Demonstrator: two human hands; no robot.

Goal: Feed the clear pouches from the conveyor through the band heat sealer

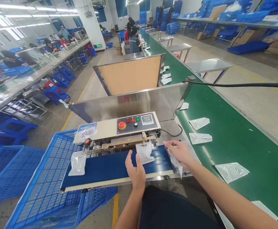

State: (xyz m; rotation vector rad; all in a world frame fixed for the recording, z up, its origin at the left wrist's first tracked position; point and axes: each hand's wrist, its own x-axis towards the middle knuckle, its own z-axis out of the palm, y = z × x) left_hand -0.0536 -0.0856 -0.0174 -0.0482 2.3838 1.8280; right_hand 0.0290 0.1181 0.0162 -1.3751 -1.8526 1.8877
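Observation:
My right hand [177,152] pinches the top of a clear plastic bag [176,165], which hangs beside the right end of the sealing machine's blue belt [115,163]. Over that belt my left hand [136,170] is held with thumb and fingers apart and nothing in it. Just behind its fingers, a second plastic bag [145,152] has its upper edge at the band sealer [119,127]. A third bag [77,163] lies at the belt's left end. What the bags contain is too unclear to name.
A green conveyor [215,127] on the right carries several flat clear bags, among them one bag [231,171] near me. Blue crates [41,178] stand below the machine's left end. A metal panel [129,103] rises behind it. A black cable [239,85] crosses the conveyor.

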